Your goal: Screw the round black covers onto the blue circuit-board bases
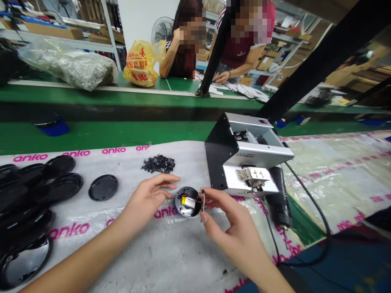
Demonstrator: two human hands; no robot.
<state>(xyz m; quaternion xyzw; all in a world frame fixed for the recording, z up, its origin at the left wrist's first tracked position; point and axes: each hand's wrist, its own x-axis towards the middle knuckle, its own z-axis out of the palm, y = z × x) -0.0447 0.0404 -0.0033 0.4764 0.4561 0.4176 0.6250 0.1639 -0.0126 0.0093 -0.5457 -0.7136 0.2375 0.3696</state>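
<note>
A round black housing (185, 211) lies open side up on the covered bench, with a yellow-ended silver battery (188, 201) and thin red wires inside. My right hand (227, 215) pinches a small, thin circuit board (203, 202) between thumb and index finger. The board is seen edge-on at the housing's right rim, and the wires run towards it. To the left of the housing, my left hand (152, 193) is open, its fingers apart and pointing at the rim. I cannot tell whether its fingertips touch the housing.
Behind my left hand is a pile of small black parts (159, 163). A round black cover (103, 187) lies left, beside stacked covers (18, 191). At right stand a silver screw-feeding machine (249, 156) and a black electric screwdriver (279, 199) with a cable. Two people sit and stand across the bench.
</note>
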